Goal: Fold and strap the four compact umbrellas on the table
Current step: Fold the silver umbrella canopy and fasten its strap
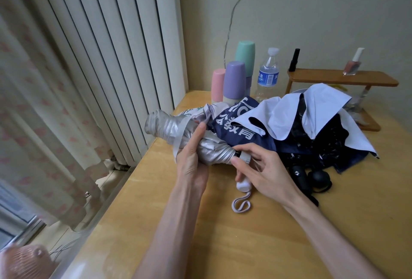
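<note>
Rolling the silver fabric compact umbrella [167, 127] tight.
Left hand [192, 156] grips canopy [211, 151], right hand [267, 171] holds handle [242, 186]; strapping likely next.

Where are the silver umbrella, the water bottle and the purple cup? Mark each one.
silver umbrella [166, 126], head view, rolled canopy.
water bottle [268, 77], head view, blue label.
purple cup [234, 80], head view, side wall.

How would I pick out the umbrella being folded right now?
Start at the wooden table and its pile of umbrellas. At the pile's left end lies the silver umbrella, gripped by the left hand and right hand. It alone is shiny silver and rolled up; its neighbours are loose navy, pale blue and black.
</note>
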A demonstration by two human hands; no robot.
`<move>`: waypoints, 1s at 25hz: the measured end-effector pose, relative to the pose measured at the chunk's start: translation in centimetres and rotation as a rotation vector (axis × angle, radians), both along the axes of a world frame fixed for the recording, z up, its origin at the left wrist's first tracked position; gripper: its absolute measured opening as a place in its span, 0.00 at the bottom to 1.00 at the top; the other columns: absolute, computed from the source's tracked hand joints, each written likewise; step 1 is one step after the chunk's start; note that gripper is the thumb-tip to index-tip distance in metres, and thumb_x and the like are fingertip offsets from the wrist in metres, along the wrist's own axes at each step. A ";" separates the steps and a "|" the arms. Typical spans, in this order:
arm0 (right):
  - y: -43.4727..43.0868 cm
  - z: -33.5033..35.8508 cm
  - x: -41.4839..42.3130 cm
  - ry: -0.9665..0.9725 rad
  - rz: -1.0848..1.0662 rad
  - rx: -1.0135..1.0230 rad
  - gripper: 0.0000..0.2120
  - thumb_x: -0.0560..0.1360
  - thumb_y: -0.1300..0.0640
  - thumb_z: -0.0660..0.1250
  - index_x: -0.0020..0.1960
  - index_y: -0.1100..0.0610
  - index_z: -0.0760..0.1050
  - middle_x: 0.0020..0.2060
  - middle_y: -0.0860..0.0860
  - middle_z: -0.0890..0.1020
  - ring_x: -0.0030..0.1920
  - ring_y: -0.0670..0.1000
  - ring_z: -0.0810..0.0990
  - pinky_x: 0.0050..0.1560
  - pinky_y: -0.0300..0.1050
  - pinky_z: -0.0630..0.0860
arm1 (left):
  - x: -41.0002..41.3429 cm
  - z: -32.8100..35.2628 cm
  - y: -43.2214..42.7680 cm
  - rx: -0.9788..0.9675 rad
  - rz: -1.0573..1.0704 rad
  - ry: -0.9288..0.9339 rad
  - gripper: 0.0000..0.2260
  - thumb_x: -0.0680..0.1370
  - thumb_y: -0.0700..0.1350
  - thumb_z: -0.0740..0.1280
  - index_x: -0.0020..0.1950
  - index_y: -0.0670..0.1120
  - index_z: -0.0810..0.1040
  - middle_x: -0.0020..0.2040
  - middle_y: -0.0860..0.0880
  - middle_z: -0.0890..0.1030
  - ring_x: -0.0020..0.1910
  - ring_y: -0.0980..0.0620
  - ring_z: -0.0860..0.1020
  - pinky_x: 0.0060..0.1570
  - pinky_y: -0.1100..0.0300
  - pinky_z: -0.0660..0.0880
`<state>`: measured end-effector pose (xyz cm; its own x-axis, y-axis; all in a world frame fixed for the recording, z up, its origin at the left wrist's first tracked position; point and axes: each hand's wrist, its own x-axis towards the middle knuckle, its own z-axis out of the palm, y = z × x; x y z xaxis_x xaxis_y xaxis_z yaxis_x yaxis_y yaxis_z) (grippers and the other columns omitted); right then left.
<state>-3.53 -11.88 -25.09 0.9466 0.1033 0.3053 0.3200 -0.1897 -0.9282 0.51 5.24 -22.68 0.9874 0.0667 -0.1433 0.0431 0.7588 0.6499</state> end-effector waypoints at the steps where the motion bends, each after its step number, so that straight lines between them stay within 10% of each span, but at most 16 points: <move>1: -0.1 0.0 0.0 0.003 0.002 -0.015 0.10 0.79 0.50 0.72 0.59 0.53 0.81 0.34 0.55 0.85 0.38 0.52 0.86 0.49 0.47 0.81 | 0.1 -0.2 0.0 0.018 -0.002 -0.006 0.20 0.71 0.41 0.80 0.62 0.39 0.85 0.58 0.41 0.87 0.55 0.45 0.86 0.61 0.47 0.82; 7: -0.6 -0.9 -0.1 -0.032 -0.023 -0.048 0.17 0.76 0.55 0.78 0.63 0.49 0.80 0.51 0.47 0.87 0.51 0.51 0.87 0.58 0.49 0.81 | 0.6 -1.3 -0.7 0.083 0.053 -0.063 0.26 0.72 0.39 0.81 0.69 0.37 0.81 0.65 0.37 0.84 0.67 0.37 0.81 0.69 0.41 0.77; 17: -2.4 1.5 -1.1 -0.017 -0.066 -0.064 0.15 0.78 0.48 0.73 0.62 0.51 0.80 0.42 0.39 0.85 0.45 0.42 0.84 0.51 0.38 0.78 | 0.0 0.7 -2.3 0.092 -0.110 -0.112 0.28 0.73 0.43 0.80 0.71 0.39 0.80 0.67 0.38 0.83 0.68 0.38 0.80 0.72 0.37 0.74; 25: -5.9 4.1 -1.1 0.098 0.055 0.082 0.17 0.83 0.49 0.65 0.56 0.64 0.79 0.39 0.55 0.81 0.35 0.55 0.77 0.37 0.45 0.72 | -0.1 4.4 -5.5 0.199 -0.233 -0.338 0.04 0.75 0.43 0.77 0.47 0.51 0.87 0.49 0.44 0.85 0.48 0.48 0.83 0.57 0.47 0.80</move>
<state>-4.60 -17.81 -20.96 0.9660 0.1340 0.2213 0.2349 -0.0963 -0.9672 0.40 -0.25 -18.29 0.9686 -0.1691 0.1824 -0.0416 0.6131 0.7889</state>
